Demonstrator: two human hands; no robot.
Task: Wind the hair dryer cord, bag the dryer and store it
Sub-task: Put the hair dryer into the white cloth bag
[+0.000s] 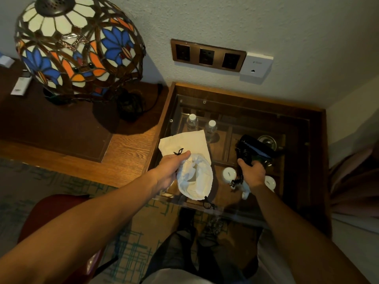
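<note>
From the head camera, looking down over the glass-topped worktop (313, 152) in the corner: the left hand (170, 169) grips the rim of the white drawstring bag (194, 175) and keeps its mouth gaping toward the person, while the bag's closed end lies flat on the glass. A black drawstring (208, 203) dangles from the near edge of the mouth and another knot sits by the thumb. The right hand (251, 173) is wrapped around the handle of the black hair dryer (254, 150), which is lifted just above the glass, well to the right of the bag. A short loop of dark cord (235, 182) hangs below that fist; whether the whole cord is wound I cannot tell, since the dryer is dark against a dark cabinet.

The step in hand looks to me like the bagging. To do it well, I'd say the left hand should spread the mouth wider and tilt it toward the dryer, and the right should lead with the nozzle end, so the bulky body goes in first. The hanging cord loop ought to be tucked against the handle, or it may snag on the rim. The drawstring must stay outside the opening. Water bottles (192, 121) and white cups (229, 174) sit under the glass, out of the way.
</note>
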